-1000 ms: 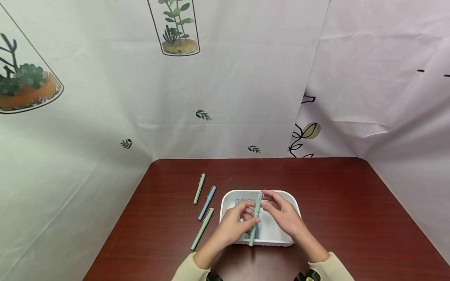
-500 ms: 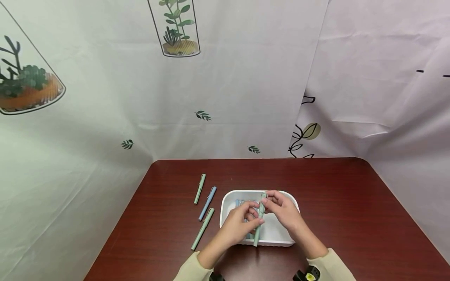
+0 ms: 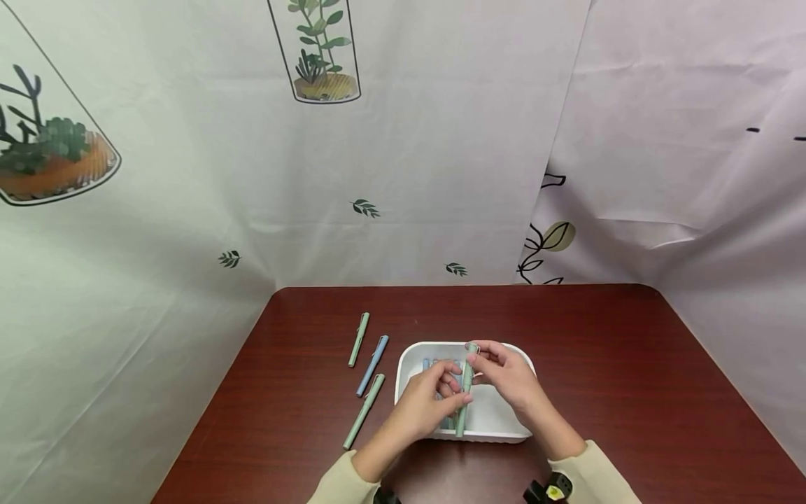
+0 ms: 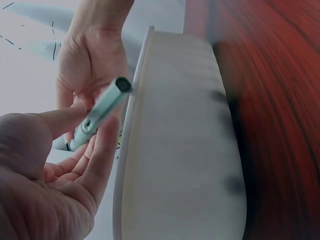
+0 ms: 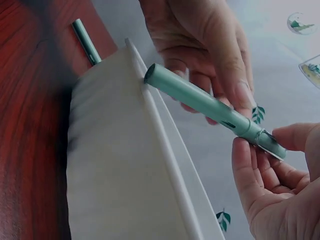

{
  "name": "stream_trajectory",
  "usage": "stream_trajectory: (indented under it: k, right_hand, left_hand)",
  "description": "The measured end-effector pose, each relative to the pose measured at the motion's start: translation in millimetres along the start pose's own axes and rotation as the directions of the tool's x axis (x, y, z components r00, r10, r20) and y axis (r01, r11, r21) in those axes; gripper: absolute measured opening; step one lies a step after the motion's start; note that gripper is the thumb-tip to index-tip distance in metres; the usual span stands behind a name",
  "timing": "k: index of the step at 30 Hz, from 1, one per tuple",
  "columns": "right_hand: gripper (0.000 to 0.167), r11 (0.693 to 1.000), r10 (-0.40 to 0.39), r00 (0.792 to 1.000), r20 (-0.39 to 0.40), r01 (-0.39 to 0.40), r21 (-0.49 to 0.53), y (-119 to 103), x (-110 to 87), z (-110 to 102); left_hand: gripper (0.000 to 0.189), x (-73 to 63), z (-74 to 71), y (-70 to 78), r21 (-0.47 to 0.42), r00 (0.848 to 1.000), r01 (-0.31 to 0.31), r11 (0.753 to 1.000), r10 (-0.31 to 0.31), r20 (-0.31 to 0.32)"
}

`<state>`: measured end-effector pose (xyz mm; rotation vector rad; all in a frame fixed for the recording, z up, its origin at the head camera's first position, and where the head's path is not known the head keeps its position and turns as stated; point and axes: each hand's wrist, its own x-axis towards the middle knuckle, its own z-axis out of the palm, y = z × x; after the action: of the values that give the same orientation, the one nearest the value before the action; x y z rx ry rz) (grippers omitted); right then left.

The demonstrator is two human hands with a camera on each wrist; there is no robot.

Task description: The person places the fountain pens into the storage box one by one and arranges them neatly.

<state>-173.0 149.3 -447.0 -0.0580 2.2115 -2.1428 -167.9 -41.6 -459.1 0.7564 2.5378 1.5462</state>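
Note:
A light green capped pen (image 3: 467, 381) is held over the white tray (image 3: 497, 420) by both hands, tilted with its clip end away from me. My left hand (image 3: 418, 407) pinches the barrel between thumb and fingers. At the clip end, my right hand (image 3: 511, 381) grips the cap with thumb and fingertips. The right wrist view shows the pen (image 5: 192, 97) crossing above the tray rim (image 5: 162, 130), its plain end near that rim. Inside the tray, on its left side, lie several blue and green pens (image 3: 425, 364), partly hidden by my left hand.
Left of the tray, a green pen (image 3: 359, 340), a blue pen (image 3: 373, 365) and another green pen (image 3: 364, 411) lie slanted on the dark red table (image 3: 630, 392). A patterned white cloth (image 3: 415, 140) hangs behind the table.
The green pen has shifted slightly right in the hands. My right fingers, looser around its clip end a second ago, now grip the cap. The pens on the table stay put.

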Motion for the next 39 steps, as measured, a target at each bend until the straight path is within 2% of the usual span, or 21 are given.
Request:
stream_trajectory:
  k: [4, 6, 8, 12, 14, 18, 21, 25, 33, 39]
  right_hand:
    - [0.039, 1.0, 0.011, 1.0, -0.003, -0.011, -0.019, -2, 1.9, -4]
    - [0.039, 0.999, 0.02, 1.0, -0.009, -0.02, -0.04, -3, 3.2, -7]
    - [0.04, 0.998, 0.023, 1.0, -0.016, -0.023, -0.06, -4, 5.0, -11]
    - [0.046, 0.996, 0.012, 1.0, -0.028, -0.015, -0.087, -7, 7.6, -17]
    - [0.048, 0.996, 0.013, 0.999, -0.032, -0.016, -0.09, -7, 8.7, -19]
    - [0.047, 0.995, 0.037, 0.998, -0.054, -0.042, -0.091, -5, 11.3, -20]
    - [0.046, 0.994, 0.055, 0.996, -0.064, -0.061, -0.091, -1, 14.1, -19]
    - [0.042, 0.991, 0.08, 0.993, -0.085, -0.089, -0.104, 4, 16.8, -17]
    - [0.037, 0.978, 0.102, 0.988, -0.117, -0.121, -0.17, 12, 17.5, -9]
    - [0.038, 0.974, 0.094, 0.991, -0.091, -0.11, -0.2, 17, 15.6, -4]
  left_hand:
    - [0.037, -3.9, -8.6, -6.3, 0.099, 0.999, -0.052, 0.994, 0.053, -0.006]
    - [0.039, -6.1, -14.4, -9.6, 0.169, 0.996, -0.088, 0.982, 0.089, 0.003]
    - [0.041, -8.7, -20.8, -13.3, 0.259, 0.991, -0.132, 0.957, 0.133, 0.014]
    - [0.053, -12.9, -33.2, -21.3, 0.415, 0.983, -0.18, 0.892, 0.178, 0.044]
    - [0.06, -14.5, -38.2, -25.1, 0.447, 0.983, -0.18, 0.876, 0.172, 0.059]
    - [0.075, -16.8, -44.9, -30.9, 0.467, 0.988, -0.152, 0.871, 0.124, 0.09]
    - [0.084, -18.0, -46.5, -35.3, 0.476, 0.989, -0.134, 0.869, 0.09, 0.113]
    - [0.094, -19.8, -45.8, -41.9, 0.508, 0.989, -0.117, 0.853, 0.052, 0.141]
    - [0.103, -22.8, -44.6, -48.1, 0.563, 0.985, -0.142, 0.814, 0.057, 0.166]
    - [0.104, -23.2, -43.2, -48.9, 0.605, 0.985, -0.137, 0.785, 0.045, 0.166]
